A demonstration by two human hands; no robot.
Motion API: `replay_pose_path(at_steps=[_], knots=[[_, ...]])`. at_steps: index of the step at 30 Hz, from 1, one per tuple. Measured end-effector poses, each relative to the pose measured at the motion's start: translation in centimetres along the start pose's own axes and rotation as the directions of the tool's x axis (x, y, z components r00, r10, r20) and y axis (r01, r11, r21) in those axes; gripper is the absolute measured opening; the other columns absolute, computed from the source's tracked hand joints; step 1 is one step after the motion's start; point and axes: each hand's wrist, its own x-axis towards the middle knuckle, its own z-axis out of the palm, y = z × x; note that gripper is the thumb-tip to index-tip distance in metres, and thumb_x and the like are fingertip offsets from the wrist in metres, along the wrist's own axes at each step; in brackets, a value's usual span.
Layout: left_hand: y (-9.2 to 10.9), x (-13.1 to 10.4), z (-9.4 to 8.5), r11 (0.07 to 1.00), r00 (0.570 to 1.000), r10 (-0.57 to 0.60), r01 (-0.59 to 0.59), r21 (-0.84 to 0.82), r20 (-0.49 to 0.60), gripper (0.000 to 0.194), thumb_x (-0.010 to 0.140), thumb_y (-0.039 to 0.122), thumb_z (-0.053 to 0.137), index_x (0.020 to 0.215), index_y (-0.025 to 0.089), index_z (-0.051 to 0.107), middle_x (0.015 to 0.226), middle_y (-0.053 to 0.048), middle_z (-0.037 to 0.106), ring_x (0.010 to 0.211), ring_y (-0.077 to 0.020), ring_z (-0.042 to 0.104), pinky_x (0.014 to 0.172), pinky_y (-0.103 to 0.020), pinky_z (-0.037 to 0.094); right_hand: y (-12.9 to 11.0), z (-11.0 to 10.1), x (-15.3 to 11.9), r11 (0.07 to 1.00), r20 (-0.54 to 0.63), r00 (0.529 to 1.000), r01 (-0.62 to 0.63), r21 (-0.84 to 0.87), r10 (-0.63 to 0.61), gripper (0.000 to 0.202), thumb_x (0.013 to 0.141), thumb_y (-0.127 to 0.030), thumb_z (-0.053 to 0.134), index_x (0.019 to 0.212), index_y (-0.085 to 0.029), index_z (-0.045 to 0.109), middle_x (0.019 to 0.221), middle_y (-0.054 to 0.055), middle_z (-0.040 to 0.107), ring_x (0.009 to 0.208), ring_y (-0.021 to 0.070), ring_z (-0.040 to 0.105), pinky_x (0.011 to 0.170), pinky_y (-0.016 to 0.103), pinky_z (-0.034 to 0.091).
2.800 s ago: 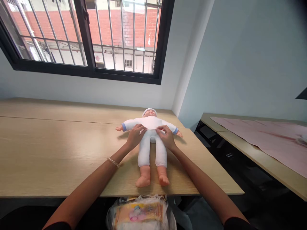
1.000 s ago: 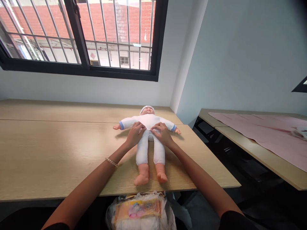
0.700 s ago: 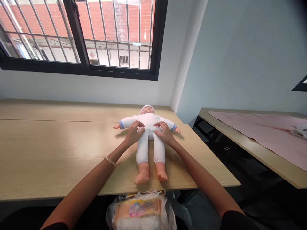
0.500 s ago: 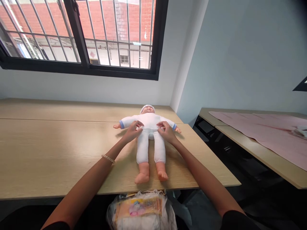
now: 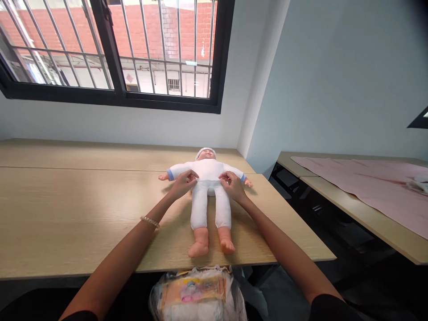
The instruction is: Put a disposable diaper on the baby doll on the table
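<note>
A baby doll [image 5: 207, 167] lies on its back, its arms spread and its bare feet toward me. It wears a white cap, a white top with blue cuffs and white trousers [image 5: 199, 207]. At the doll's waist on the left, my left hand [image 5: 183, 183] is closed in a pinch on the trousers' waistband. My right hand [image 5: 233, 185] pinches the waistband on the opposite side. The fingertips partly hide the cloth they hold.
The doll lies on a wooden table [image 5: 83, 214] near its right end. A plastic-wrapped package [image 5: 197, 294] sits below the front edge. To the right, across a gap, a second table [image 5: 337, 189] carries a pink cloth [image 5: 374, 191]. A barred window [image 5: 160, 53] is behind.
The fingers of both hands have drawn slightly closer together at the doll's waist. The doll lies in the same place.
</note>
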Motion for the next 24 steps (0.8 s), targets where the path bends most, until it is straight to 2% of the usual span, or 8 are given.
replay_pose_path(at_steps=[7,11,15,17,21,24], knots=[[-0.4,0.0,0.1,1.000,1.000,-0.020,0.020,0.013,-0.008,0.007,0.080,0.023,0.057,0.082,0.018,0.061,0.073,0.001,0.049,0.066,-0.0125,0.045,0.056,-0.025,0.033,-0.4,0.0,-0.1,1.000,0.006,1.000,-0.008,0.009,0.008,0.013,0.073,-0.022,0.048,0.078,-0.022,0.060,0.077,0.003,0.061,0.077,0.0204,0.055,0.075,0.035,0.047],[-0.2,0.0,0.3,0.999,0.998,-0.024,0.025,0.022,-0.051,0.006,0.082,0.022,0.054,0.081,0.019,0.059,0.075,0.000,0.051,0.068,-0.0138,0.048,0.057,-0.025,0.035,-0.6,-0.2,-0.1,0.998,-0.015,0.999,-0.038,0.040,0.039,0.015,0.072,-0.022,0.047,0.079,-0.022,0.061,0.078,0.002,0.061,0.078,0.0203,0.055,0.075,0.034,0.047],[-0.3,0.1,0.4,0.998,0.993,-0.061,0.058,-0.036,-0.101,0.009,0.085,0.026,0.055,0.090,0.020,0.060,0.092,-0.003,0.061,0.082,-0.0170,0.057,0.065,-0.027,0.044,-0.4,-0.4,0.0,0.985,-0.072,0.989,-0.122,0.124,0.131,0.017,0.074,-0.026,0.049,0.082,-0.021,0.063,0.083,0.003,0.062,0.077,0.0194,0.056,0.076,0.034,0.048],[-0.5,0.0,0.5,0.993,0.990,-0.097,0.089,-0.078,-0.106,0.016,0.087,0.030,0.055,0.099,0.021,0.062,0.102,-0.004,0.064,0.091,-0.0190,0.060,0.070,-0.029,0.047,0.1,-0.3,0.1,0.965,-0.083,0.977,-0.177,0.195,0.196,0.020,0.075,-0.029,0.050,0.086,-0.021,0.064,0.092,0.005,0.064,0.079,0.0195,0.058,0.076,0.034,0.050],[-0.7,-0.1,0.9,0.990,0.990,-0.109,0.100,-0.103,-0.087,0.020,0.090,0.035,0.055,0.102,0.021,0.063,0.110,-0.007,0.064,0.104,-0.0218,0.061,0.080,-0.032,0.049,1.3,0.4,0.2,0.935,-0.058,0.963,-0.241,0.258,0.264,0.026,0.076,-0.034,0.053,0.094,-0.019,0.065,0.110,0.010,0.067,0.095,0.0232,0.063,0.088,0.039,0.052],[-0.6,-0.2,1.0,0.993,0.992,-0.089,0.082,-0.079,-0.091,0.014,0.089,0.031,0.055,0.093,0.020,0.063,0.103,-0.006,0.064,0.096,-0.0204,0.060,0.077,-0.032,0.049,1.8,0.6,0.2,0.948,-0.029,0.968,-0.237,0.214,0.249,0.025,0.077,-0.036,0.055,0.091,-0.019,0.067,0.107,0.011,0.069,0.102,0.0252,0.063,0.096,0.042,0.050]])
